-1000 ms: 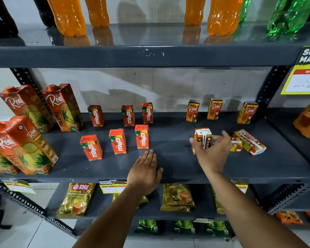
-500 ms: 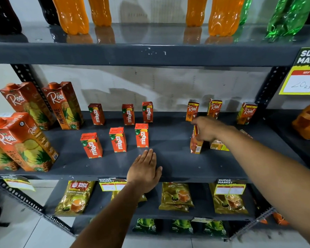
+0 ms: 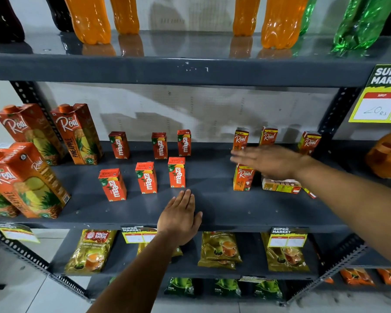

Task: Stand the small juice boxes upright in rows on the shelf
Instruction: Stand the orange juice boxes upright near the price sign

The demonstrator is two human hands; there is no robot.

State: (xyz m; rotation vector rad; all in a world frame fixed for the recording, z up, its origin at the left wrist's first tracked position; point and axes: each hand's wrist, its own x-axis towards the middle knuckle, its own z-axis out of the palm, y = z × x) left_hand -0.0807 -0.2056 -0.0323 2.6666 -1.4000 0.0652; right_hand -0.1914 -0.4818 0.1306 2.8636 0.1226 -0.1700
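Grey metal shelf [image 3: 212, 206] carries tall pineapple cartons [image 3: 25, 179] at its left end, then six small red mango boxes [image 3: 176, 172] upright in two rows. Right of them, the right hand [image 3: 269, 160] hovers flat and empty above one upright orange juice box [image 3: 243, 177], beside a box lying on its side [image 3: 280, 185]. The left hand [image 3: 178, 216] rests flat, holding nothing, on the shelf's front edge.

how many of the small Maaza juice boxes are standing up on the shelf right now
6, all upright on the middle shelf: three Maaza boxes in the back row, three in the front row. None looks hidden.
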